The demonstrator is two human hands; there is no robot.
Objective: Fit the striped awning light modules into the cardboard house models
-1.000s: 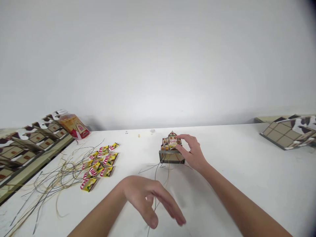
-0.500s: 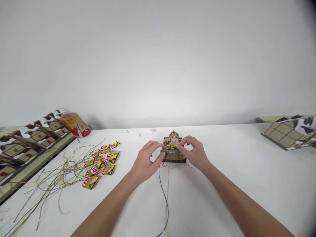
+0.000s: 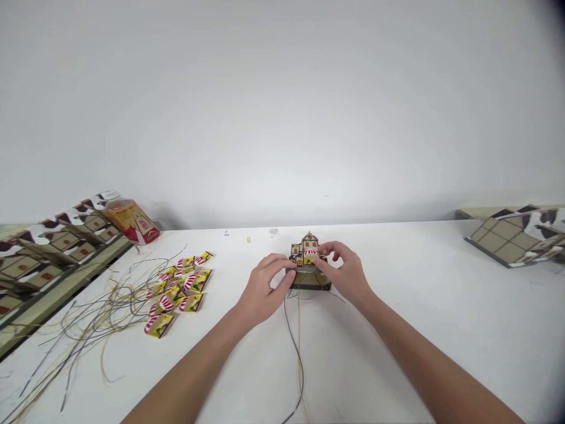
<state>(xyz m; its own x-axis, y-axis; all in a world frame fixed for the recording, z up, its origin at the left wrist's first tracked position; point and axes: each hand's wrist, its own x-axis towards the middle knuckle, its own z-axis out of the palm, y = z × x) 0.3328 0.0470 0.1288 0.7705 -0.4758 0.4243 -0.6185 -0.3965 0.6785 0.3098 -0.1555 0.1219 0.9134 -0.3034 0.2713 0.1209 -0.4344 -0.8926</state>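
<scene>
A small model house (image 3: pixel 310 240) stands on a dark base at the middle of the white table. On its front is a yellow piece with a red-and-white striped awning (image 3: pixel 311 255). My left hand (image 3: pixel 266 287) has thumb and forefinger closed on the left edge of the house's base. My right hand (image 3: pixel 344 271) touches the right side of the awning piece with thumb and fingertips. A dark wire and a yellowish wire (image 3: pixel 299 353) run from the house toward me.
Several awning pieces (image 3: pixel 172 296) with tangled wires (image 3: pixel 95 321) lie at the left. Behind them are a bottle (image 3: pixel 135 221) and a row of model houses (image 3: pixel 62 241) on a ledge. Another model house (image 3: pixel 507 238) lies at the far right.
The awning piece sits flatter and more upright against the house front. My right fingertips have shifted slightly with it; my left hand stays at the base edge.
</scene>
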